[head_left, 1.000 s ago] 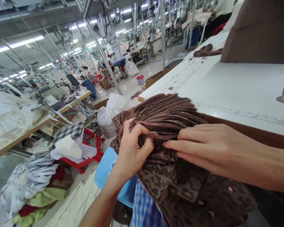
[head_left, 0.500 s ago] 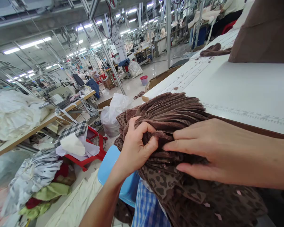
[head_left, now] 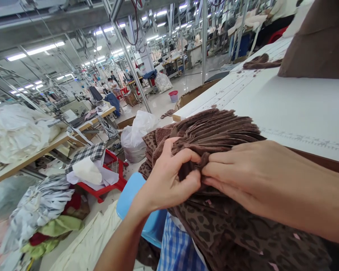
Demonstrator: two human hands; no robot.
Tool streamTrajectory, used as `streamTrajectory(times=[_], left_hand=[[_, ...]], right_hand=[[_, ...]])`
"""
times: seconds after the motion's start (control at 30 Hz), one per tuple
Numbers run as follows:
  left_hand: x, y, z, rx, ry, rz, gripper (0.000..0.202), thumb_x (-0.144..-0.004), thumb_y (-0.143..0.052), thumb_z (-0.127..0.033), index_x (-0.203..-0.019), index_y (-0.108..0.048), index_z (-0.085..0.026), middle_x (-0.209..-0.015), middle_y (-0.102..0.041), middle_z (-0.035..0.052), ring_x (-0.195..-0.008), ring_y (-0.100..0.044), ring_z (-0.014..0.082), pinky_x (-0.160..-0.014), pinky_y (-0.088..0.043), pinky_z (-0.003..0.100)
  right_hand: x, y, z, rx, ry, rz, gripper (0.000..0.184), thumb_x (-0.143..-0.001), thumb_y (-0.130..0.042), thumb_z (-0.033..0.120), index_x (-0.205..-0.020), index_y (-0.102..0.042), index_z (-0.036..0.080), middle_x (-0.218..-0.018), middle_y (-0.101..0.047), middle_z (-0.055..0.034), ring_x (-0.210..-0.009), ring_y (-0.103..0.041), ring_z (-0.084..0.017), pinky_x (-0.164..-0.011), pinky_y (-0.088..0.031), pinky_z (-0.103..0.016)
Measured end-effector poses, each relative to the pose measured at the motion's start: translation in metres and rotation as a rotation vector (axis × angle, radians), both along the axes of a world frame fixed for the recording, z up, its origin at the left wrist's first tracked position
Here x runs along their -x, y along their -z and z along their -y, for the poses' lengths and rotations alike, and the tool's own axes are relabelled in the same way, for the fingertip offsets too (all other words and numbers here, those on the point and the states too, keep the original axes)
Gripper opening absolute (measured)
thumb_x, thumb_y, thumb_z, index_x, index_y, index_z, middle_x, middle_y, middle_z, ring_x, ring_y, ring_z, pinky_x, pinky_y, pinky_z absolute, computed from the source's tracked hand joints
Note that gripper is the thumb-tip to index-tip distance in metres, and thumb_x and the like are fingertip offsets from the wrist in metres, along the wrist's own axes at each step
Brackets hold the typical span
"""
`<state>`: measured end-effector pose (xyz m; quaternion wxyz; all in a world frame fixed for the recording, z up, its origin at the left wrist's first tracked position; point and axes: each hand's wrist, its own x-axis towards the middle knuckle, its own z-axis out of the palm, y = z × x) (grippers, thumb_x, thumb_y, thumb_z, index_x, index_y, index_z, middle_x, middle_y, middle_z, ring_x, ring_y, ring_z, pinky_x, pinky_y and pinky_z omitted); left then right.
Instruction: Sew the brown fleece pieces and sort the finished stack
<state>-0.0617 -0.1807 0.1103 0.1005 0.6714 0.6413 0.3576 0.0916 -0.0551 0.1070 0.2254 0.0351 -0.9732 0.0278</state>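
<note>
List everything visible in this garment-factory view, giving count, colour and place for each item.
fleece fabric stack: one, brown leopard print, between the hands
cutting table: one, white, right side
fabric bundle: one, brown, far end of table
stool: one, light blue, under the left hand
checked cloth: one, blue and white, bottom centre
plastic sack: one, white, beyond the stool
bucket: one, pink, far floor
left hand: one, pinching the stack
right hand: one, fingers on the stack
</note>
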Motion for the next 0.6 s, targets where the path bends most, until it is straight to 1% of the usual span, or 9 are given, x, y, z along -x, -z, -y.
streamTrajectory(times=[0.07,0.1,0.17,0.23,0.27,0.37,0.43,0.5,0.6], left_hand=[[0.0,-0.002,0.002,0.018,0.08,-0.04,0.029,-0.067,-0.059,-0.011,-0.094,-0.053,-0.021,-0.114,-0.046,0.0089,-0.125,-0.04,0.0249,-0.11,-0.038,0.038],[-0.001,-0.001,0.002,0.017,0.09,-0.068,0.034,-0.065,-0.063,-0.012,-0.096,-0.052,-0.02,-0.115,-0.047,0.0094,-0.127,-0.038,0.0261,-0.111,-0.037,0.039],[-0.001,0.003,0.001,-0.024,0.045,-0.119,0.038,-0.064,-0.07,-0.016,-0.097,-0.051,-0.021,-0.114,-0.048,0.0097,-0.128,-0.037,0.027,-0.109,-0.039,0.039],[-0.001,0.009,-0.002,-0.07,-0.023,-0.135,0.033,-0.068,-0.071,-0.016,-0.094,-0.051,-0.022,-0.113,-0.049,0.0087,-0.125,-0.04,0.026,-0.104,-0.043,0.038],[0.0,0.012,-0.004,-0.09,-0.048,-0.128,0.03,-0.069,-0.07,-0.015,-0.092,-0.052,-0.023,-0.112,-0.05,0.008,-0.123,-0.042,0.025,-0.101,-0.044,0.037],[0.004,0.018,-0.008,-0.137,-0.081,-0.087,0.022,-0.073,-0.07,-0.015,-0.087,-0.054,-0.023,-0.103,-0.055,0.0052,-0.115,-0.047,0.0231,-0.097,-0.045,0.034],[0.006,0.02,-0.01,-0.185,-0.101,-0.079,0.018,-0.077,-0.071,-0.018,-0.085,-0.055,-0.022,-0.099,-0.057,0.0036,-0.111,-0.048,0.0221,-0.097,-0.043,0.034],[0.006,0.021,-0.011,-0.234,-0.119,-0.082,0.016,-0.079,-0.071,-0.02,-0.083,-0.056,-0.022,-0.098,-0.058,0.0026,-0.109,-0.049,0.0214,-0.098,-0.042,0.034],[0.005,0.023,-0.014,-0.273,-0.162,-0.069,0.011,-0.083,-0.068,-0.02,-0.082,-0.057,-0.022,-0.096,-0.056,0.0026,-0.104,-0.051,0.0198,-0.092,-0.044,0.031]], right_hand=[[-0.002,0.003,0.0,-0.06,-0.02,-0.054,0.027,-0.079,-0.043,0.004,-0.074,-0.062,0.021,-0.068,-0.063,-0.0035,-0.055,-0.058,-0.023,-0.051,-0.032,-0.037],[-0.002,0.005,0.0,-0.093,-0.035,-0.094,0.028,-0.079,-0.041,0.003,-0.076,-0.063,0.021,-0.069,-0.063,-0.003,-0.055,-0.056,-0.024,-0.053,-0.032,-0.038],[0.0,0.01,-0.002,-0.122,-0.043,-0.177,0.03,-0.08,-0.039,0.004,-0.079,-0.063,0.021,-0.068,-0.062,-0.0021,-0.056,-0.053,-0.023,-0.056,-0.032,-0.039],[0.002,0.012,-0.005,-0.108,-0.05,-0.203,0.028,-0.087,-0.039,0.007,-0.082,-0.063,0.021,-0.069,-0.06,-0.0015,-0.058,-0.053,-0.021,-0.057,-0.032,-0.037],[0.003,0.011,-0.007,-0.068,-0.065,-0.196,0.027,-0.091,-0.04,0.009,-0.086,-0.063,0.021,-0.071,-0.06,-0.0011,-0.06,-0.054,-0.02,-0.056,-0.032,-0.036],[-0.001,0.001,-0.015,0.133,-0.108,-0.162,0.018,-0.1,-0.041,0.017,-0.105,-0.057,0.023,-0.082,-0.06,0.002,-0.067,-0.057,-0.012,-0.056,-0.038,-0.027],[-0.009,-0.006,-0.02,0.241,-0.106,-0.107,0.012,-0.1,-0.044,0.019,-0.102,-0.053,0.026,-0.08,-0.058,0.0048,-0.065,-0.055,-0.008,-0.057,-0.041,-0.022],[-0.018,-0.008,-0.023,0.252,-0.102,-0.031,0.011,-0.1,-0.045,0.02,-0.097,-0.052,0.028,-0.08,-0.057,0.0057,-0.065,-0.055,-0.007,-0.059,-0.042,-0.021],[-0.028,-0.001,-0.026,0.122,-0.096,0.024,0.016,-0.102,-0.04,0.027,-0.109,-0.055,0.032,-0.092,-0.059,0.0037,-0.076,-0.06,-0.009,-0.061,-0.045,-0.024]])
